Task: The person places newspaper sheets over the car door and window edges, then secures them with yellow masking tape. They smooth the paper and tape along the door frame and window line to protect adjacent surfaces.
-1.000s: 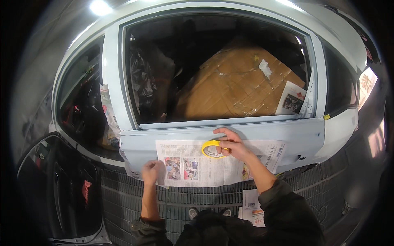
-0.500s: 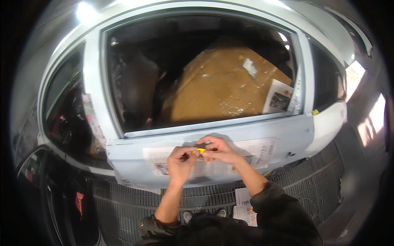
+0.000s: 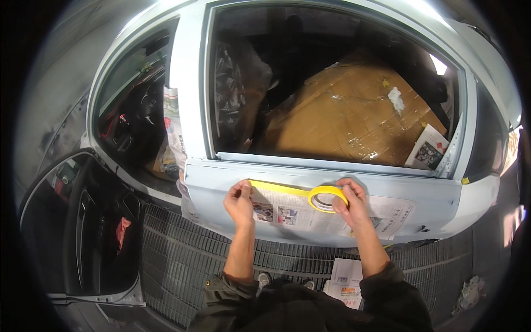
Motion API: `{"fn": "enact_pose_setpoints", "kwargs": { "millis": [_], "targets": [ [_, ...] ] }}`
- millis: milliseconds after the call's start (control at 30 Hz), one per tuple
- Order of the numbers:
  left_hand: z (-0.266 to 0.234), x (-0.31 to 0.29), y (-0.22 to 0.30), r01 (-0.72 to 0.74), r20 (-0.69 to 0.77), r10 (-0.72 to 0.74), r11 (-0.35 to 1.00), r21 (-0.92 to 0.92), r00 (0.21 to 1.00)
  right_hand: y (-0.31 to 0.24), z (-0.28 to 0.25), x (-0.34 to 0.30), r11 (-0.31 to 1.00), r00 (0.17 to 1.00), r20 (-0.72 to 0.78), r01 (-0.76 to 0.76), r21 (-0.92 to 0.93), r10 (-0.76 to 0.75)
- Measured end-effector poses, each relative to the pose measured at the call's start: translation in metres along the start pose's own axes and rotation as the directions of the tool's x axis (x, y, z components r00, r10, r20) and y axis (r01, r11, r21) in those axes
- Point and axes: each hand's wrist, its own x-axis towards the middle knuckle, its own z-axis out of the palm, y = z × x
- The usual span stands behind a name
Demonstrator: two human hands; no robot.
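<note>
My left hand (image 3: 239, 206) pinches the free end of a yellow strip of masking tape (image 3: 279, 188). To the right, my right hand (image 3: 357, 206) grips the tape roll (image 3: 312, 201) by its right side, fingers curled over the ring. Between both hands the strip runs nearly straight along the upper edge of a newspaper sheet (image 3: 293, 217). That sheet lies against the pale grey-blue car door panel (image 3: 437, 193), below the window opening. Whether the strip is stuck down along its whole length I cannot tell.
An open front door (image 3: 105, 221) juts out at the left. Cardboard (image 3: 337, 110) with clear tape shows inside the car. More newspaper (image 3: 345, 276) lies on the floor grating (image 3: 177, 254) by my feet. Crumpled plastic (image 3: 470, 293) sits at the lower right.
My hands were close together over the tape; now they are apart, with a strip pulled out between them. The car sits further right in the view.
</note>
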Motion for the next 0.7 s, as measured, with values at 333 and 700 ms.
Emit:
{"fn": "enact_pose_setpoints", "kwargs": {
  "millis": [333,700],
  "targets": [
    [0.005,0.02,0.0,-0.092,-0.121,0.109,0.987,0.133,0.987,-0.004,0.017,0.006,0.999,0.991,-0.137,-0.019,-0.04,0.013],
    [-0.028,0.007,-0.003,-0.781,0.523,0.634,0.221,0.584,0.57,-0.012,0.005,0.001,0.997,0.984,-0.162,-0.062,0.056,0.07]
  ]
}}
